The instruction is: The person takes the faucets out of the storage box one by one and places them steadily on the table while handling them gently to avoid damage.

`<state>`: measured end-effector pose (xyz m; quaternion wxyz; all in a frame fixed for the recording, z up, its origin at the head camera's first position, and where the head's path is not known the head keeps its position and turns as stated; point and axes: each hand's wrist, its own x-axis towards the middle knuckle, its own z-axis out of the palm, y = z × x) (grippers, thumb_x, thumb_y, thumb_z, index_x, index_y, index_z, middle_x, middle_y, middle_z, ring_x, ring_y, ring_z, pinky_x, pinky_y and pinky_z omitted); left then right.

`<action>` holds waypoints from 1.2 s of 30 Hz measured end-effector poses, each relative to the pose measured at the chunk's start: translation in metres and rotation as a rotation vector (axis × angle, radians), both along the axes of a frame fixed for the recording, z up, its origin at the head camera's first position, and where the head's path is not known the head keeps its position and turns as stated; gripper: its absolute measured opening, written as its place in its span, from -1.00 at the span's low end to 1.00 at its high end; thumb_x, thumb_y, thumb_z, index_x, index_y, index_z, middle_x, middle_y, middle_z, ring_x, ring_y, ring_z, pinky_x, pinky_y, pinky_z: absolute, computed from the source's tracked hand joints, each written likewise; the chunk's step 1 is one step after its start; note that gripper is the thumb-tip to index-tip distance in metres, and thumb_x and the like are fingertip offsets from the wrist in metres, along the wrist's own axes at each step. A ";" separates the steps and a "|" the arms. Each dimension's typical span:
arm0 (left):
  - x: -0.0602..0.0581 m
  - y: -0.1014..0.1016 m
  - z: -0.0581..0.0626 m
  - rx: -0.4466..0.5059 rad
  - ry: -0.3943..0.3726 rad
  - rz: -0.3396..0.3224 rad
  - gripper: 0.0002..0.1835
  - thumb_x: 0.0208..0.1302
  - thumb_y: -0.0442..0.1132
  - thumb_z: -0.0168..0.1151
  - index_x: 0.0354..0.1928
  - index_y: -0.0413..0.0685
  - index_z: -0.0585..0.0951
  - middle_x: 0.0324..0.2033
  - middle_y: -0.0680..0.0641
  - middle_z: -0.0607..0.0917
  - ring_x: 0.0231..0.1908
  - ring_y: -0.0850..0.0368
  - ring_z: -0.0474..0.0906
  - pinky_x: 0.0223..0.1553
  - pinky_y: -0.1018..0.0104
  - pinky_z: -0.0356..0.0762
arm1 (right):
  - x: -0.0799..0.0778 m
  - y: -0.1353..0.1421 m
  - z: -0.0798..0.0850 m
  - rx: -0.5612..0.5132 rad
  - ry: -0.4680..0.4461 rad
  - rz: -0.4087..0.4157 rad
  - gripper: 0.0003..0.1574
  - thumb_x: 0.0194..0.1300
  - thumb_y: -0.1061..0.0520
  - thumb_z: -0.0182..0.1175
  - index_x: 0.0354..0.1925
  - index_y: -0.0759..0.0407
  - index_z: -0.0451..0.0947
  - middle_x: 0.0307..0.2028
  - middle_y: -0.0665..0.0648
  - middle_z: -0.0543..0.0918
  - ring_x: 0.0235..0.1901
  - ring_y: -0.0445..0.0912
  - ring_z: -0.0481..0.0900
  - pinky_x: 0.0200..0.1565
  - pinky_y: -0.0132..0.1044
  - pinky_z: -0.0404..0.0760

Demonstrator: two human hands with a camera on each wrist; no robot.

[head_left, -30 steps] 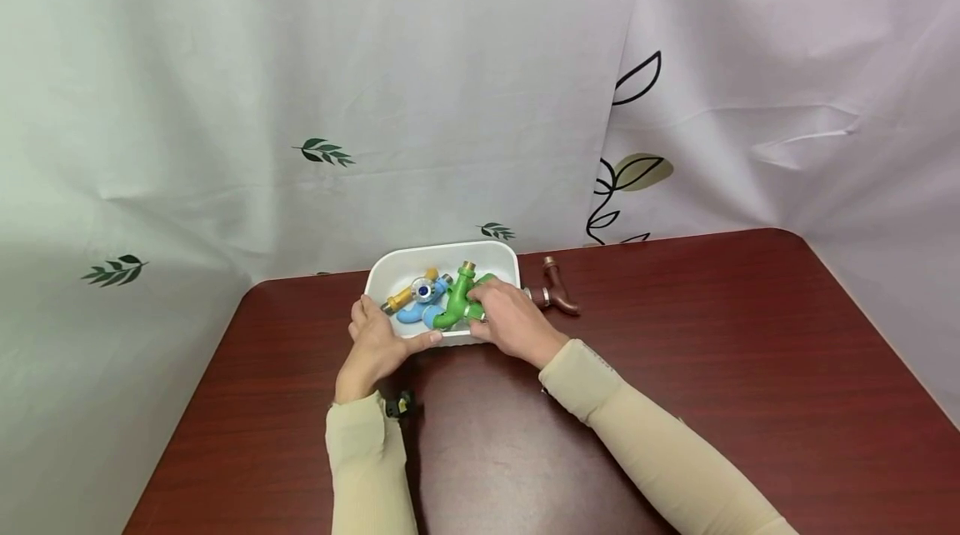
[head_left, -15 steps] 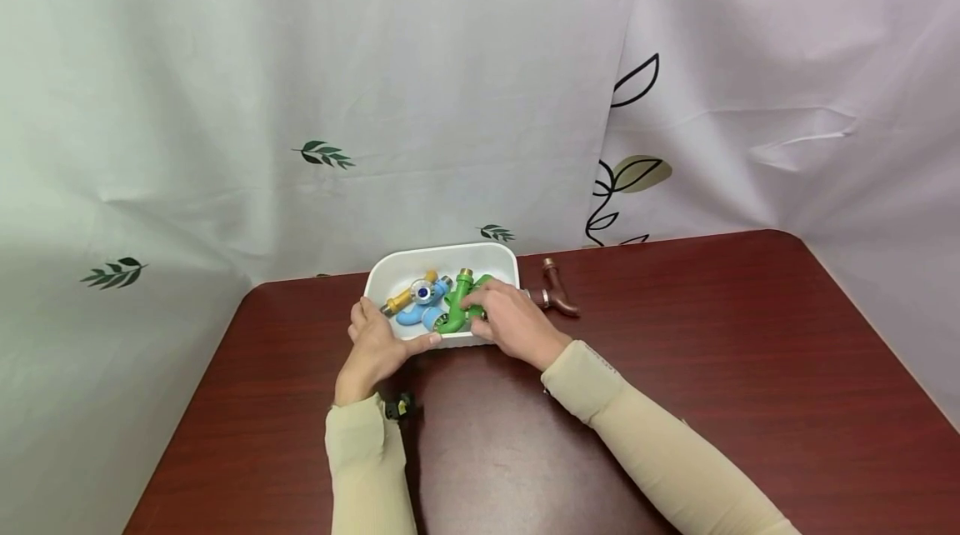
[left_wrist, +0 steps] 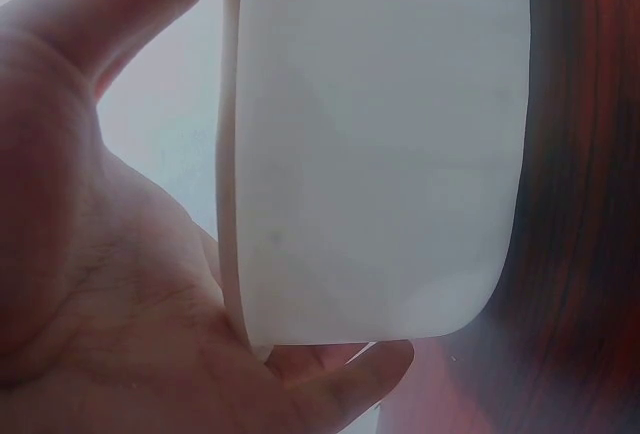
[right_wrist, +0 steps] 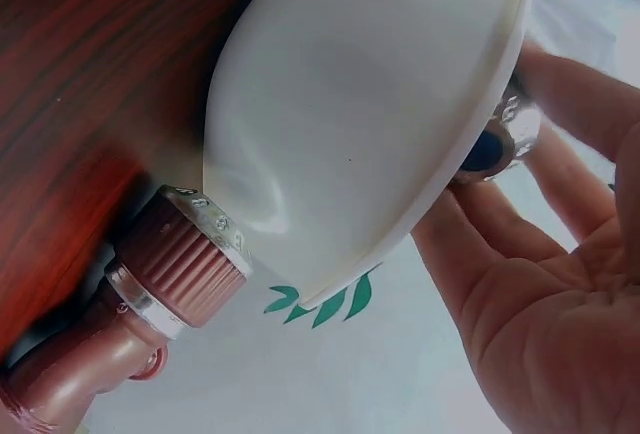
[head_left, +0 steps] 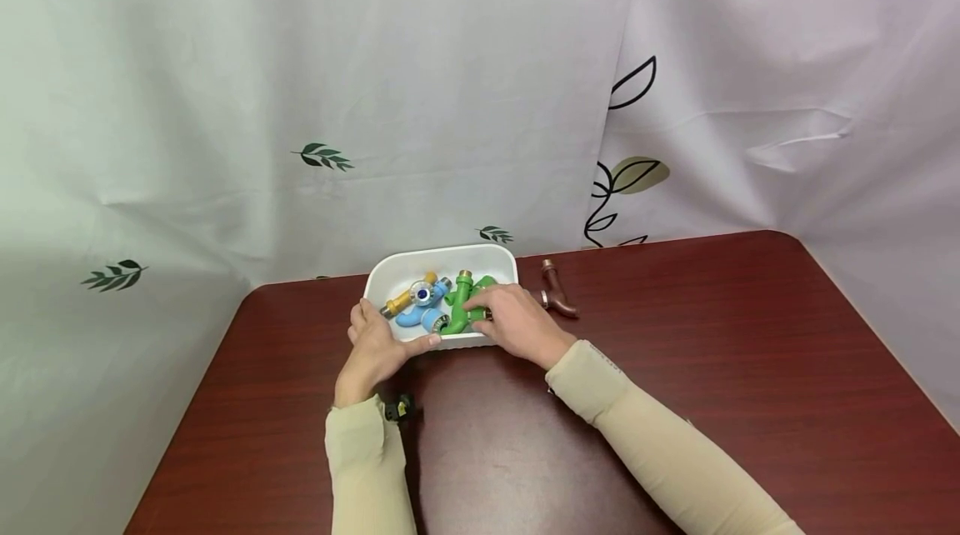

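My left hand (head_left: 371, 347) grips the near left corner of a white plastic tub (head_left: 491, 256), its thumb along the front rim. The tub's wall (left_wrist: 380, 154) fills much of the left wrist view. Inside the tub, a green tap (head_left: 461, 302) lies with its brass threaded end up against the others. My right hand (head_left: 521, 322) reaches over the right rim, fingers and thumb curled about the tap's handle. In the right wrist view that handle shows a silver rim and a dark blue centre (right_wrist: 487, 151). Blue (head_left: 410, 317) and yellow (head_left: 400, 302) taps lie left of it.
A brown tap (head_left: 557, 295) lies on the dark red table (head_left: 495, 443), right beside the tub; its ribbed handle (right_wrist: 185, 254) is close to the tub wall. More green (head_left: 486, 282) shows behind my right fingers. A white patterned curtain (head_left: 450, 102) hangs behind the table.
The green tap has come down lower into the tub, uncovering more of the blue tap's handle. My right hand has sunk and shifted slightly right. The left hand stays on the corner.
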<state>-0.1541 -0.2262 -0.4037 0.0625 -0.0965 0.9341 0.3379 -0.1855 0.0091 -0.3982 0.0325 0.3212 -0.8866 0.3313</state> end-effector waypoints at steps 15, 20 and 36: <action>0.001 0.000 0.000 0.001 -0.006 0.007 0.47 0.01 0.11 0.57 0.48 -0.48 -0.36 0.43 -0.46 -0.16 0.34 -0.40 -0.10 0.36 -0.26 0.11 | 0.001 0.005 -0.004 -0.063 0.074 -0.030 -0.73 0.23 0.25 0.40 -0.07 0.15 0.74 -0.13 0.06 0.75 -0.12 -0.11 0.66 -0.06 -0.18 0.60; 0.001 0.000 0.000 -0.007 -0.005 -0.001 0.46 0.02 0.12 0.57 0.48 -0.49 -0.35 0.42 -0.46 -0.16 0.33 -0.39 -0.10 0.36 -0.25 0.11 | 0.002 0.007 -0.005 -0.089 0.098 -0.041 -0.72 0.20 0.26 0.41 -0.07 0.18 0.73 -0.12 0.08 0.75 -0.11 -0.11 0.66 -0.05 -0.19 0.61; 0.000 0.000 0.001 -0.017 -0.015 -0.012 0.46 0.06 0.13 0.54 0.48 -0.50 -0.39 0.44 -0.46 -0.21 0.38 -0.40 -0.16 0.38 -0.23 0.08 | 0.005 0.021 -0.008 -0.110 0.196 -0.061 -0.61 0.15 0.28 0.39 0.00 0.24 0.69 -0.10 0.17 0.73 -0.07 -0.03 0.67 -0.04 -0.17 0.62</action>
